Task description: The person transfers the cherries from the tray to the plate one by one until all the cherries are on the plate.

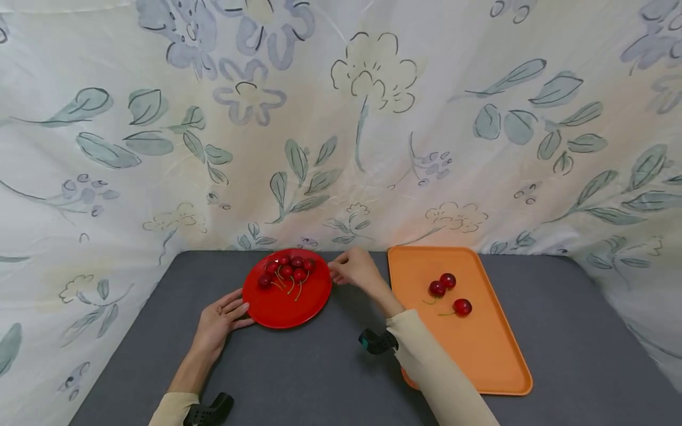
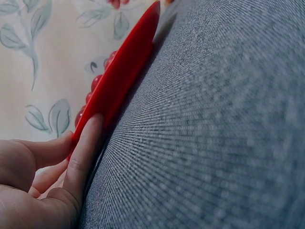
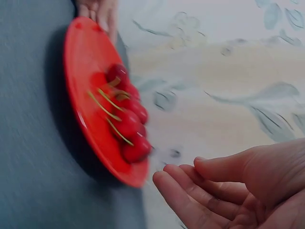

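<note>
A red plate on the grey cloth carries several dark red cherries, some with green stems, bunched toward its far side. My left hand holds the plate's left rim, the thumb at the upper edge and fingers beneath it, as the left wrist view shows. Close by the plate's right rim is my right hand. In the right wrist view, a gap separates its loosely bent fingers from the plate, and nothing is between thumb and fingers.
An orange tray lies to the right, partly under my right forearm in the head view. Two cherries sit together on it, with another cherry nearer me. A flower-patterned curtain hangs behind the grey table surface.
</note>
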A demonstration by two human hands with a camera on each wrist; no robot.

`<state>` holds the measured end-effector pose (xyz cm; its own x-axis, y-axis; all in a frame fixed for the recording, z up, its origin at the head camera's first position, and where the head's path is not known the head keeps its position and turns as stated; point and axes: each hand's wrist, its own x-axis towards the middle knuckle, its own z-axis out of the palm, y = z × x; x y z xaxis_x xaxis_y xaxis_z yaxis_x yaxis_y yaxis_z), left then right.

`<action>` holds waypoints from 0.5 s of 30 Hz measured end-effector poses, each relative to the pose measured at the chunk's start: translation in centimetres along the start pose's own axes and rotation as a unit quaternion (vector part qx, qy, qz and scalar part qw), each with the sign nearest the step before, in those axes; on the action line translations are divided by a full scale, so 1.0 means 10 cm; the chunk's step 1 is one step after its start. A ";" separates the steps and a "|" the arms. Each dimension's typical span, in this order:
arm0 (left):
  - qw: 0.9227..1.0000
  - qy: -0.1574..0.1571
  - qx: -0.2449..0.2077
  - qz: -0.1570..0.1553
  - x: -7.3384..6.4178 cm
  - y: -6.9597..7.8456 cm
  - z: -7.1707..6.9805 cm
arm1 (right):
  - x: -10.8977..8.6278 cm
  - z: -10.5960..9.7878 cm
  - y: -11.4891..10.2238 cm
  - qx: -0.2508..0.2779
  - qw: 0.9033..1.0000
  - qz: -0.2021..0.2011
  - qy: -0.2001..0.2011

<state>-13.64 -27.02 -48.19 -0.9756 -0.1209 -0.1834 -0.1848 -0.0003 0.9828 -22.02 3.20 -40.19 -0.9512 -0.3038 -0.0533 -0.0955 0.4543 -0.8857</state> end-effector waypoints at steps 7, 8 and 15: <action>1.000 0.007 0.001 -0.003 -0.01 0.02 0.01 | -0.07 -0.43 0.03 0.026 0.999 -0.001 0.034; 1.000 0.006 0.000 -0.004 -0.01 0.02 0.01 | -0.09 -0.50 0.04 0.023 0.999 -0.006 0.035; 1.000 0.005 0.000 -0.009 -0.01 0.03 0.00 | -0.28 -0.98 0.27 -0.015 0.998 -0.008 0.059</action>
<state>-13.62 -26.97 -47.89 -0.9709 -0.1318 -0.2000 -0.2014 -0.0027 0.9795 -22.46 13.46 -37.92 -0.9772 -0.2117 0.0162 -0.1175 0.4756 -0.8718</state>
